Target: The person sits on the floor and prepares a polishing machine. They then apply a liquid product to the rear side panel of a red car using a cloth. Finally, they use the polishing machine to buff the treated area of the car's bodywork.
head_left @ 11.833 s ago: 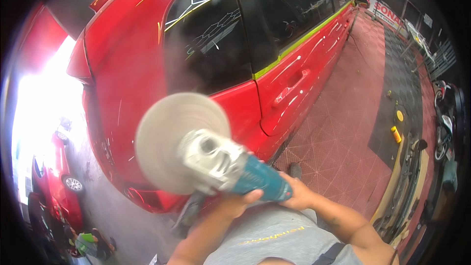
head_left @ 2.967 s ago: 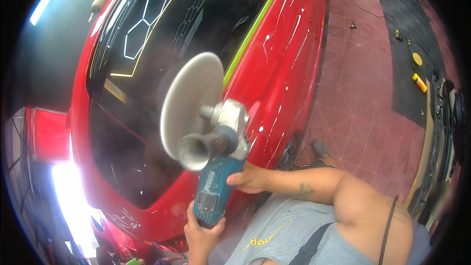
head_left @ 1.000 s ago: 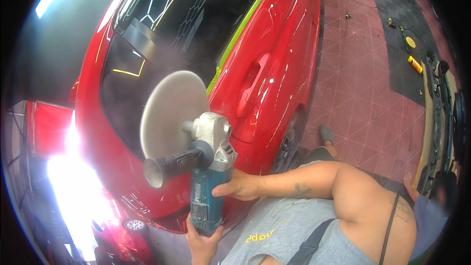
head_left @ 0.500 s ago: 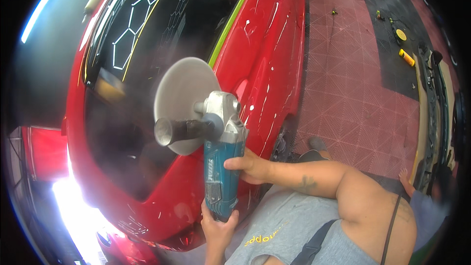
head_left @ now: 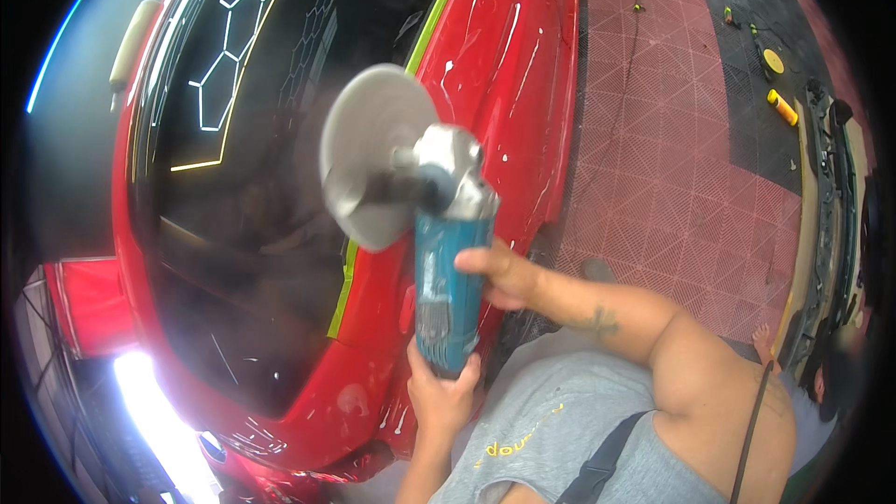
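Observation:
My right hand (head_left: 504,273) grips the blue body of an angle polisher (head_left: 446,261) from the right side, thumb across it. My left hand (head_left: 441,390) wraps round the rear end of the same tool. At the silver head is a large round pale-grey polishing pad (head_left: 373,145), turned edgewise to the left. A dark side handle (head_left: 390,191), blurred, sticks out with no hand on it. Behind the polisher is a red car (head_left: 364,336) with a dark window (head_left: 271,252) edged by green masking tape (head_left: 343,294). Whether the pad touches the car, I cannot tell.
White streaks and drops lie on the red panel. On the red-and-black tiled floor (head_left: 672,168) are a yellow cylinder (head_left: 782,107) and a round yellow pad (head_left: 773,61). Dark trim parts (head_left: 835,196) line the right side. Another person (head_left: 812,392) is low at the right edge.
The polisher and both my hands have shifted up and to the right in the picture. The view has moved too, with more green tape showing. Both hands keep their hold.

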